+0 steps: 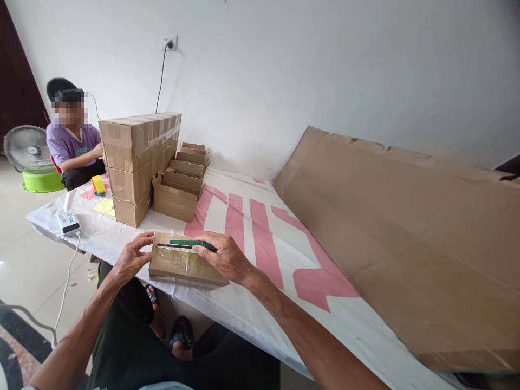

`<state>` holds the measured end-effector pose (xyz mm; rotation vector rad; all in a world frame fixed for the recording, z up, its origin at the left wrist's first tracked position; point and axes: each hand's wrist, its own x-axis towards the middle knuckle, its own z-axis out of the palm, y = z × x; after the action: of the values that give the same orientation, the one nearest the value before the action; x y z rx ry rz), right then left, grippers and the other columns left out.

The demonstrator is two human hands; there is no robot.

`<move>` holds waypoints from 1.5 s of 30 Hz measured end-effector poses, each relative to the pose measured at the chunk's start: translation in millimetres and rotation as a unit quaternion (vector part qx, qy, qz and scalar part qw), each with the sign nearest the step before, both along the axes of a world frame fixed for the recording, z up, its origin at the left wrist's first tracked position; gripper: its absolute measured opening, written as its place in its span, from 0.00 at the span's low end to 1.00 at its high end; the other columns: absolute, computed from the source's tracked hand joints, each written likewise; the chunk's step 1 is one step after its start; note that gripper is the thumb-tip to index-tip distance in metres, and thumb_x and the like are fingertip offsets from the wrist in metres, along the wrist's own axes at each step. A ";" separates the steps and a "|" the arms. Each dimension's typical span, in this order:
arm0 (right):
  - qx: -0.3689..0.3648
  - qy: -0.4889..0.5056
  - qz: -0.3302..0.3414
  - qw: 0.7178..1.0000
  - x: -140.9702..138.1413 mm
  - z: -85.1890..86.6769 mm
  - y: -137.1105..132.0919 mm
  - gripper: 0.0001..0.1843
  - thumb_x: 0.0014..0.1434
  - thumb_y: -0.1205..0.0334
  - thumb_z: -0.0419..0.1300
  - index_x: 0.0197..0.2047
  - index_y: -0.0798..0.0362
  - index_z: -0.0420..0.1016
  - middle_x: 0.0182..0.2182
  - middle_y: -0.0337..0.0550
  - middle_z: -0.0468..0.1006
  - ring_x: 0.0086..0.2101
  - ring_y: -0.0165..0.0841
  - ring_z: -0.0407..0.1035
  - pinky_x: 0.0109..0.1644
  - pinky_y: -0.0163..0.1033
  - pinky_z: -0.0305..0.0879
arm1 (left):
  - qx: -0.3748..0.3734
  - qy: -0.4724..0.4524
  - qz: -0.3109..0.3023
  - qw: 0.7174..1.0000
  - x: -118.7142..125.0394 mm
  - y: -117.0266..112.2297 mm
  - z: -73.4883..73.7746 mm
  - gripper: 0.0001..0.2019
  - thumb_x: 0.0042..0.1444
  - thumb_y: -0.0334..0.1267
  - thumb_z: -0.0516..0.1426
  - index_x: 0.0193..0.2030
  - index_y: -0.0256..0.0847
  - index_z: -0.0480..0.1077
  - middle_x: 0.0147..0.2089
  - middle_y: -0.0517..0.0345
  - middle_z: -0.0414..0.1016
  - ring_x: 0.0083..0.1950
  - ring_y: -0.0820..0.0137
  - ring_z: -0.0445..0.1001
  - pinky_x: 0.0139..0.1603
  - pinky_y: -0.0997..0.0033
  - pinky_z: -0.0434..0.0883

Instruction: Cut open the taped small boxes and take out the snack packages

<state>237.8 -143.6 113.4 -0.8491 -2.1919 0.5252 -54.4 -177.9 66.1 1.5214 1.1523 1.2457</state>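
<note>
A small taped cardboard box [182, 266] lies at the front edge of the cloth-covered table. My left hand [133, 257] grips its left end, thumb on the near side and fingers on the far side. In my right hand [227, 257] is a slim green tool with a ribbed edge [182, 244], lying along the top of the box; its exact kind does not show. A dark line runs along the box top just beneath the tool. My right palm hides the tool's right end.
Stacked cardboard boxes [122, 146] stand at the back left, beside a row of open boxes [174, 201]. A large cardboard sheet [390, 244] leans on the right. A tape roll [98, 185] and white power bank [69, 223] with a cable lie left. A person [75, 141] sits beyond.
</note>
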 end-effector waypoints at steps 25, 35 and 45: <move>0.027 -0.117 0.026 0.992 -7.8 34.6 2.5 0.09 0.72 0.59 0.61 0.41 0.49 0.83 0.32 0.40 0.80 0.31 0.32 0.70 0.37 0.38 0.62 | 0.007 0.035 0.007 0.999 -2.1 -1.3 -4.0 0.20 0.57 0.49 0.70 0.55 0.46 0.85 0.72 0.45 0.71 0.74 0.45 0.69 0.51 0.64 0.80; 0.079 -0.190 0.001 0.979 23.8 40.8 -2.2 0.15 0.73 0.55 0.61 0.35 0.48 0.82 0.29 0.40 0.77 0.29 0.32 0.67 0.32 0.39 0.53 | 0.007 0.038 0.008 0.999 -1.4 0.9 -4.9 0.18 0.57 0.45 0.68 0.54 0.46 0.85 0.71 0.46 0.71 0.70 0.48 0.73 0.47 0.67 0.82; 0.018 -0.118 -0.031 0.992 53.8 63.2 -18.6 0.14 0.71 0.52 0.60 0.37 0.47 0.84 0.28 0.40 0.80 0.28 0.34 0.71 0.33 0.40 0.61 | 0.015 0.031 -0.010 0.999 -2.6 -0.8 -2.7 0.19 0.58 0.45 0.69 0.55 0.46 0.84 0.71 0.45 0.71 0.74 0.47 0.69 0.48 0.66 0.84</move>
<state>291.5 -162.2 176.5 -0.9995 -2.3716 0.3699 -57.1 -178.8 63.4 1.5988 1.1594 1.2145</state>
